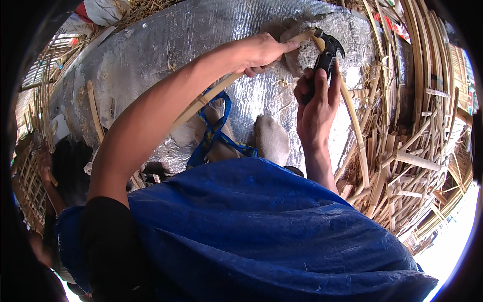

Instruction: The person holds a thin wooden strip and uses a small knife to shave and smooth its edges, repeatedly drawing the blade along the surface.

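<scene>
My left hand (264,53) is closed around a bamboo strip (304,36), thumb pointing along it. From the lower left the strip runs through that hand, bends near the hammer head and slants down behind my right hand. A black claw hammer (329,50) is gripped in my right hand (319,100), fingers wrapped round its short dark handle. Its head is up by the bend in the strip; whether they touch I cannot tell. A rough grey stone block (352,38) lies just beyond the hammer.
Silvery foil sheeting (166,45) covers the ground. Bamboo strips (402,181) pile up on the right. A blue tarp (261,216) drapes my lap, with a sock-covered foot (271,138) and blue patterned strap (221,121) beyond it. Another person's hand (45,168) shows at far left.
</scene>
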The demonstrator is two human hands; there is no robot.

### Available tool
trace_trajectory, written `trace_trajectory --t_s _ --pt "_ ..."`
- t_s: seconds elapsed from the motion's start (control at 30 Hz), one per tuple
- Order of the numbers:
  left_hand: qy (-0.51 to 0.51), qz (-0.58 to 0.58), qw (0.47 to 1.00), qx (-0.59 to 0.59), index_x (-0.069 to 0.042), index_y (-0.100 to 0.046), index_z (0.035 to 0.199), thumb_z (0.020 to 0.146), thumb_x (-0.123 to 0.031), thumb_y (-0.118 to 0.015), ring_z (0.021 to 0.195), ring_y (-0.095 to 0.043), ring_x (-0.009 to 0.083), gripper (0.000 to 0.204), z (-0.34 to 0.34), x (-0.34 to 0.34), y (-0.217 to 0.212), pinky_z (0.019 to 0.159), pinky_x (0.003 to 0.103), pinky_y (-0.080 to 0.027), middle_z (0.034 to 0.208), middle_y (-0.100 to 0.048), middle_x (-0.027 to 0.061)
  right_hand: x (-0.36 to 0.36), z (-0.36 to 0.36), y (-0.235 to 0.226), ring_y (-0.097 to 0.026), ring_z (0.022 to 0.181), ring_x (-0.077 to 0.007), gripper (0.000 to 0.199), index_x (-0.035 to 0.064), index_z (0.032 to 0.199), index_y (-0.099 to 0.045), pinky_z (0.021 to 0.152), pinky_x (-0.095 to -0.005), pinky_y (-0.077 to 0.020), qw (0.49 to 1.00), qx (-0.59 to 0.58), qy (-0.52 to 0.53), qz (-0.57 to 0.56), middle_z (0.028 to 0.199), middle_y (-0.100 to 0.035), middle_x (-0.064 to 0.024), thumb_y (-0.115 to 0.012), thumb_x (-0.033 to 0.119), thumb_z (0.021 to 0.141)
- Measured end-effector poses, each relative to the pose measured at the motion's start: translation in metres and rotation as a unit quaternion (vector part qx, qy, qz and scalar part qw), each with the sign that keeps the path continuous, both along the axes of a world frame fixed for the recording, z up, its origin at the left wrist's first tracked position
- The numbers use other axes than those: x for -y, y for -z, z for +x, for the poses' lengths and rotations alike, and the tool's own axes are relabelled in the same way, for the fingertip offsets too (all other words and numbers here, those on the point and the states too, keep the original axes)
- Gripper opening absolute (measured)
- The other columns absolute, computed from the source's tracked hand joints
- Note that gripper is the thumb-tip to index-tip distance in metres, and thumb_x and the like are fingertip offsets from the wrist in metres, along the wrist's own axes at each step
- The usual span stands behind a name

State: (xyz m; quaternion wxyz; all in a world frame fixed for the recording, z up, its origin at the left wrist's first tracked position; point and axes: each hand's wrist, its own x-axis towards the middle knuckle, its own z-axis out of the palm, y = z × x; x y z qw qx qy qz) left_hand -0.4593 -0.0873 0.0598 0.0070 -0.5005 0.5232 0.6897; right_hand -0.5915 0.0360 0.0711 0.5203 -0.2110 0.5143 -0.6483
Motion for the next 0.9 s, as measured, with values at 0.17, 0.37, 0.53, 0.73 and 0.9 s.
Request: trace_trajectory --t_s 0.17,0.37,0.53,0.73,0.9 --pt "-0.001 -0.041 0.999 0.016 -0.013 -0.044 0.063 0.095 -0.064 -0.050 0.037 -0.022 0.0046 0.061 -0.002 -0.001 0.003 0.035 0.025 -0.016 0.049 -0.027 -0.0069 0.003 0.001 0.000 -0.045 0.071 -0.0094 0.043 0.0093 0.144 -0.038 0.061 -0.0217 -0.0371 0.990 0.044 0.127 -0.039 0.089 -0.054 -0.0046 -0.051 0.013 0.103" --pt "-0.011 -0.030 0.999 0.026 -0.013 -0.042 0.060 0.096 -0.063 -0.050 0.035 -0.021 0.0049 0.062 -0.002 -0.002 -0.003 0.034 0.026 -0.015 0.047 -0.026 -0.0069 0.003 -0.008 -0.004 -0.048 0.065 -0.0106 0.057 0.0089 0.154 -0.022 0.057 -0.0258 -0.0407 0.998 0.005 0.049 -0.032 0.090 -0.056 -0.0052 -0.049 0.017 0.105" --pt "0.001 -0.020 1.000 0.007 -0.015 -0.037 0.056 0.098 -0.061 -0.048 0.035 -0.020 0.0053 0.063 0.000 0.001 -0.002 0.033 0.026 -0.014 0.046 -0.024 -0.0071 0.004 -0.041 -0.034 -0.054 0.059 -0.0102 0.050 -0.0005 0.145 -0.039 0.055 -0.0247 -0.0463 0.936 -0.347 -0.036 -0.052 0.075 -0.061 -0.0053 -0.056 0.015 0.101" --pt "0.019 -0.021 1.000 0.014 -0.016 -0.034 0.055 0.099 -0.058 -0.048 0.035 -0.019 0.0048 0.063 -0.006 0.001 -0.009 0.033 0.026 -0.012 0.046 -0.024 -0.0073 0.005 -0.052 -0.023 -0.054 0.067 -0.0058 0.053 0.0046 0.150 -0.038 0.056 -0.0207 -0.0431 0.808 -0.585 -0.021 -0.071 0.103 -0.068 -0.0083 -0.056 0.012 0.100" --pt "0.003 -0.008 1.000 0.014 -0.016 -0.035 0.057 0.099 -0.058 -0.048 0.035 -0.018 0.0047 0.061 0.004 0.002 0.001 0.034 0.025 -0.012 0.046 -0.023 -0.0076 0.008 -0.042 -0.059 -0.055 0.063 -0.0056 0.049 0.0061 0.150 -0.038 0.052 -0.0184 -0.0425 0.821 -0.556 0.114 -0.067 0.088 -0.065 -0.0032 -0.050 0.012 0.102"
